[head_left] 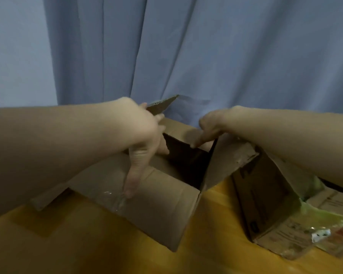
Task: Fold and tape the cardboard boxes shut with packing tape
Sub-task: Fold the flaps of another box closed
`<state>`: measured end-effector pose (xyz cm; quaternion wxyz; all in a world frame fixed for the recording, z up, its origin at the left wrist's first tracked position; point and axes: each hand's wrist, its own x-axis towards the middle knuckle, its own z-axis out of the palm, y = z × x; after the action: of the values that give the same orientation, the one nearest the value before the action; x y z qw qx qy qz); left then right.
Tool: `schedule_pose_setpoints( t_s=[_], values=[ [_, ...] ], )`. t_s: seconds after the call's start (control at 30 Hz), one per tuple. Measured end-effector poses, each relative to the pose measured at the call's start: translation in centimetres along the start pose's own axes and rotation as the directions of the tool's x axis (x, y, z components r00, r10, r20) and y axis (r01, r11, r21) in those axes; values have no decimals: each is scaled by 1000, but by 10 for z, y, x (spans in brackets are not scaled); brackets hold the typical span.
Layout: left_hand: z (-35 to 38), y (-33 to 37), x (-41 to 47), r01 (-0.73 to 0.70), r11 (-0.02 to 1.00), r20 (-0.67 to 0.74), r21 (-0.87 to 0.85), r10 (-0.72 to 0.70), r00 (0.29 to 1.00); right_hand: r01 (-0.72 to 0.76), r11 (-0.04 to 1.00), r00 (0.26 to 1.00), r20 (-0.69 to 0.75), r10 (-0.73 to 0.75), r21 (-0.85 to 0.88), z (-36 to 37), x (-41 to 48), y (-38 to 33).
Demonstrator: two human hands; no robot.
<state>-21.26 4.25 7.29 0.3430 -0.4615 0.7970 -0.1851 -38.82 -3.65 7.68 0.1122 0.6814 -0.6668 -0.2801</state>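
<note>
**Box [166, 210] on the bench [67, 244]: flaps being folded, top not yet closed.**

The box stands open at mid-bench with its dark cavity exposed. The left grip [145, 135] appears clamped on the raised flap [162, 104] at the far-left corner, with one digit stretched down onto the near panel [162, 184] beside old tape [115, 198]. The right grip [210, 125] is curled over the top edge of the right flap [226, 157]. Recommended: fold the opposing flaps down flat and square, bring the outer edges together, and hold the seam before taping. No tape roll is visible. A second box [265, 194] sits just beside, to the right, and a curtain [206, 56] hangs behind.
</note>
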Motion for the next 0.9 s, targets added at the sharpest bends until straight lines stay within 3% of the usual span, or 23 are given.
schedule_pose_setpoints(
  t_s=[0.03, 0.1, 0.17, 0.27, 0.33, 0.4, 0.43, 0.5, 0.57, 0.63, 0.7, 0.8, 0.9],
  values=[
    [-7, -4, 3, 6, 998, 22, 61, -8, 1000, 13, 1000, 999, 46, -13, -1, -2, 10, -3],
    [-12, -17, 9, 90, 996, 60, 14, -91, 994, 44, 996, 986, 159, -56, 80, -3, 30, -15],
    [-6, -24, 21, 136, 988, 125, -70, -127, 984, 157, 988, 965, 213, -152, -7, 5, 49, -19],
    [6, -24, 37, 110, 991, 156, -75, -98, 983, 261, 962, 956, 162, -245, -80, 18, 56, -12],
    [5, -34, 40, 55, 993, 133, -107, -41, 990, 225, 972, 972, 60, -229, 72, 8, 54, 4],
    [3, -50, 38, 48, 985, 159, -165, -21, 987, 129, 926, 991, -10, -135, 355, -6, 60, 34],
    [6, -60, 38, 66, 982, 161, -178, -37, 986, 79, 858, 997, -22, -79, 507, -12, 68, 53],
    [9, -74, 35, 83, 981, 131, -175, -61, 990, -35, 624, 999, 11, 42, 781, -18, 78, 87],
    [12, -80, 36, 57, 987, 123, -150, -39, 992, -179, 501, 980, 110, 166, 847, -9, 87, 101],
    [10, -82, 35, 43, 981, 148, -188, -15, 989, -270, 757, 955, 67, 288, 596, 2, 94, 97],
    [6, -84, 34, 30, 962, 129, -273, 6, 992, -229, 928, 952, -131, 276, 294, 0, 90, 86],
    [1, -92, 32, 44, 850, 43, -524, -25, 999, -71, 969, 965, -228, 127, 237, -26, 70, 77],
    [0, -96, 33, 133, 630, -60, -765, -274, 960, -113, 945, 977, -138, 162, 308, -40, 32, 73]
  ],
)
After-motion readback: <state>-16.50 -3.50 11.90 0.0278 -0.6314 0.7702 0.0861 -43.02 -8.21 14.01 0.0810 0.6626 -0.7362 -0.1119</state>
